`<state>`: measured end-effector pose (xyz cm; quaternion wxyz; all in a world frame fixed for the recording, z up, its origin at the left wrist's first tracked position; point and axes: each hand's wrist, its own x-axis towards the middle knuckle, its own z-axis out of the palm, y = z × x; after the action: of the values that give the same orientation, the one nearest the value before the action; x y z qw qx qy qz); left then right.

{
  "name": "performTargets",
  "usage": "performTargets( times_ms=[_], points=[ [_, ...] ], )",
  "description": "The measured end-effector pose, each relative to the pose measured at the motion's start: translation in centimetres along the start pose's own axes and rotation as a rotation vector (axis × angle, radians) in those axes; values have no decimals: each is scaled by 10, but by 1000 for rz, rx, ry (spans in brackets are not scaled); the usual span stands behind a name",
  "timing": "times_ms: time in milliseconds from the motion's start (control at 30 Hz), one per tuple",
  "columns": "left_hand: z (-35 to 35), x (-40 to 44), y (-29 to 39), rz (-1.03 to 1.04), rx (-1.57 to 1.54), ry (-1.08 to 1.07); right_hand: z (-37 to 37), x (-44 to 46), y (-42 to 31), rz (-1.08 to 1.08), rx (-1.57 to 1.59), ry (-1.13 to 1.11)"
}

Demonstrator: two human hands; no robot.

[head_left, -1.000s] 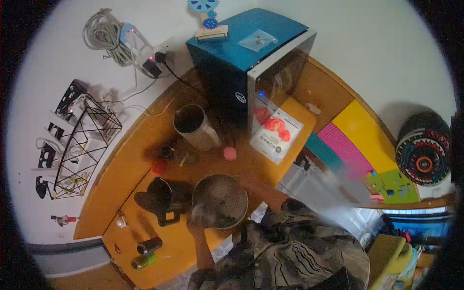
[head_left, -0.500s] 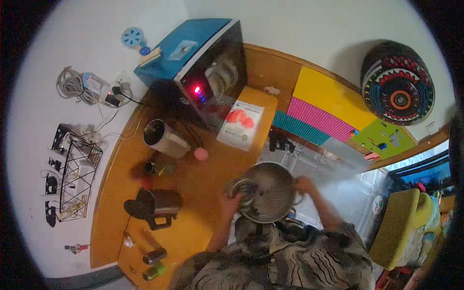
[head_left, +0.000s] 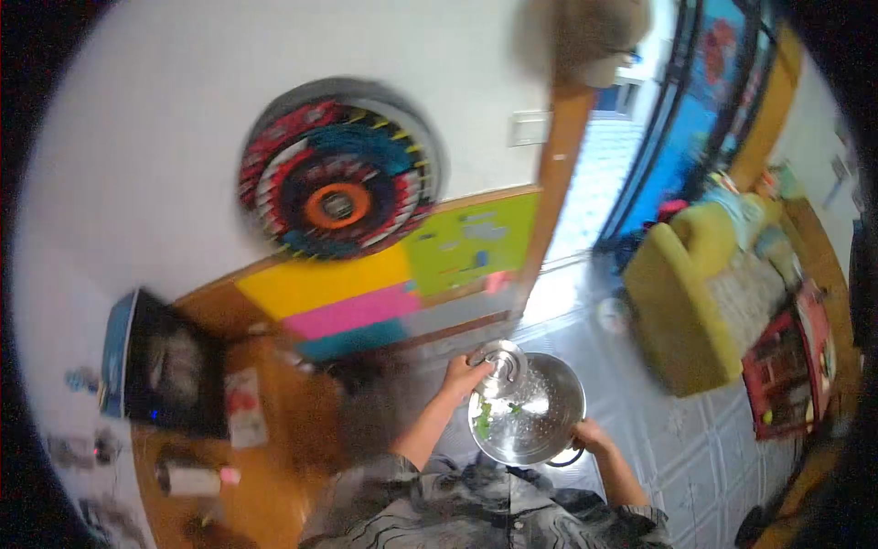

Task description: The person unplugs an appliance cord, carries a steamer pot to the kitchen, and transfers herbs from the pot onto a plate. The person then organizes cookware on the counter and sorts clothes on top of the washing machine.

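A round metal pot [head_left: 549, 393] with a shiny inside is held in front of the patterned shirt, above the tiled floor. Green leafy bits [head_left: 483, 419] lie in it. My right hand [head_left: 593, 436] grips the pot at its lower right, by the handle. My left hand [head_left: 465, 375] holds a small round metal piece, like a lid or bowl [head_left: 500, 366], over the pot's upper left edge; its exact kind I cannot tell.
To the left stand a wooden desk [head_left: 274, 476], a computer case [head_left: 174, 366] and a white mug [head_left: 190, 479]. A yellow-green sofa [head_left: 681, 311] and a red rack [head_left: 791, 366] are on the right, a bright doorway [head_left: 572, 220] ahead.
The view has swung right, away from the desk. The pot has gone from over the desk to over the floor, with both my hands now on it and the metal piece.
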<state>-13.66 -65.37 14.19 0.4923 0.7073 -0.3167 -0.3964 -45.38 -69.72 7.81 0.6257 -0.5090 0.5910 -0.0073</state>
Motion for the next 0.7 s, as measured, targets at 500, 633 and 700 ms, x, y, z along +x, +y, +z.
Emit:
performTargets(
  times_ms=[500, 633, 700],
  points=[
    [213, 251, 112, -101, -423, -268, -156, 142, -83, 87, 917, 471],
    [248, 321, 144, -205, -573, -247, -218, 176, -146, 13, 916, 463],
    [265, 356, 166, -154, -532, -177, -245, 205, -170, -20, 931, 430]
  ],
)
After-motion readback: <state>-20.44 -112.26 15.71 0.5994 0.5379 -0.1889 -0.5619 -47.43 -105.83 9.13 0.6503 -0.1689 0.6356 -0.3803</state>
